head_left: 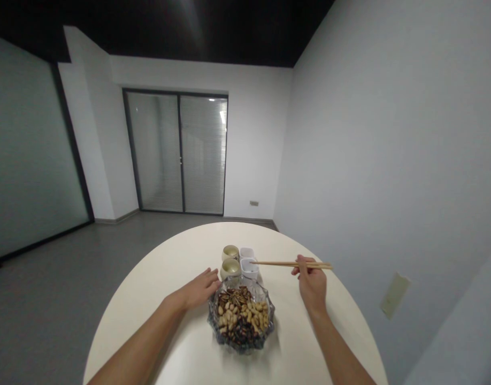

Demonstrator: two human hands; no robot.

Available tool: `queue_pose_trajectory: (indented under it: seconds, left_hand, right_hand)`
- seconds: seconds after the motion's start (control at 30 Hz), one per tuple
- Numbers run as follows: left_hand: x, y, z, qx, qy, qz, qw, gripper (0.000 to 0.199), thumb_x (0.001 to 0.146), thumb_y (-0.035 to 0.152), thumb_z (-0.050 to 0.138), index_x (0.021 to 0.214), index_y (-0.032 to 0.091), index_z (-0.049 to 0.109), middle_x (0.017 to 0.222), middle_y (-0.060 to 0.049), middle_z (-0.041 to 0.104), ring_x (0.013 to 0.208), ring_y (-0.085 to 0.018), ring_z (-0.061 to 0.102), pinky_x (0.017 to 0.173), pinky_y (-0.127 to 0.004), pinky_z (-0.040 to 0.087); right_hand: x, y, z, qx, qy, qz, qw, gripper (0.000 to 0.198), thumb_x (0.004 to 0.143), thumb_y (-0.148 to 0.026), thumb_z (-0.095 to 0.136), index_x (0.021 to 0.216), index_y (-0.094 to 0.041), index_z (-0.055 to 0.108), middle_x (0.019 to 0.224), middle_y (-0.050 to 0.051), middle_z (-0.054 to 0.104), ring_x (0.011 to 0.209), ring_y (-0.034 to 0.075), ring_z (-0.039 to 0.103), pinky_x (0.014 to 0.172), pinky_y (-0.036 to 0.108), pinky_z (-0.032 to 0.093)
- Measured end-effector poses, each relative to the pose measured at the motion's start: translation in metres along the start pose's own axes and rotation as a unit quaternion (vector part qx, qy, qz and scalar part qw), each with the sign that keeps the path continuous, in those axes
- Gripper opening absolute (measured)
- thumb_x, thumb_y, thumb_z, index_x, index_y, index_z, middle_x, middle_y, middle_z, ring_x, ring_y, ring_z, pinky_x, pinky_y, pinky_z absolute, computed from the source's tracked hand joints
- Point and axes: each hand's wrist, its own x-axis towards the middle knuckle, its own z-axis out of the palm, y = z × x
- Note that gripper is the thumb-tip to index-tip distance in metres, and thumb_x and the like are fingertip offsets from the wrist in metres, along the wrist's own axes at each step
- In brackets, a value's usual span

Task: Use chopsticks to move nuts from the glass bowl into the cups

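Note:
A pair of wooden chopsticks (275,263) is held in my right hand (313,283), pointing left. Their tips are over the nearer white square cup (250,271); whether they touch it I cannot tell. My left hand (201,287) lies with fingers stretched out beside the left rim of a glass bowl (265,331). Inside the bowl are sections of peanuts (258,316), pale shelled-looking nuts (228,316), brown slender pieces (236,295) and dark seeds (243,332). Two greenish round cups (230,269) stand behind the bowl, left of the white cups.
Everything stands on a round cream table (181,256). A white wall (369,133) with a socket plate (394,294) runs close along the right. Glass doors (181,155) are across the room, beyond grey floor (48,299).

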Motion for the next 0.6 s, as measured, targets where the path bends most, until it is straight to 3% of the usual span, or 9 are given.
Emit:
queue_pose_trajectory:
  seconds: [0.2,0.33,0.6]
  left_hand:
    - [0.0016,-0.0011,0.0015,0.002,-0.001,-0.004,1.000,0.055,0.102,0.056,0.024,0.115,0.021,0.063,0.137,-0.007,0.059,0.141,-0.026,0.036,0.122,-0.046,0.016]
    - [0.0031,0.0002,0.0019,0.000,0.005,0.006,1.000,0.054,0.103,0.056,0.024,0.117,0.023,0.063,0.134,-0.006,0.061,0.140,-0.025,0.037,0.122,-0.045,0.016]
    - [0.0048,0.0020,0.0021,-0.007,0.003,0.001,1.000,0.055,0.102,0.058,0.023,0.116,0.021,0.063,0.136,-0.007,0.059,0.141,-0.026,0.036,0.122,-0.046,0.016]
  right_hand:
    - [-0.0003,0.0014,0.0022,0.050,-0.016,-0.004,0.999,0.049,0.086,-0.066,0.055,0.074,-0.019,0.062,0.051,0.000,0.061,0.046,0.016,0.050,0.048,0.026,0.042]
    - [-0.0031,0.0013,0.0049,0.090,-0.076,-0.011,0.993,0.051,0.084,-0.068,0.057,0.073,-0.019,0.063,0.048,0.002,0.061,0.045,0.016,0.051,0.045,0.026,0.042]
    - [-0.0081,-0.0052,0.0057,0.061,-0.135,-0.032,0.988,0.054,0.082,-0.070,0.057,0.064,-0.020,0.064,0.049,0.003,0.062,0.047,0.017,0.053,0.046,0.026,0.043]
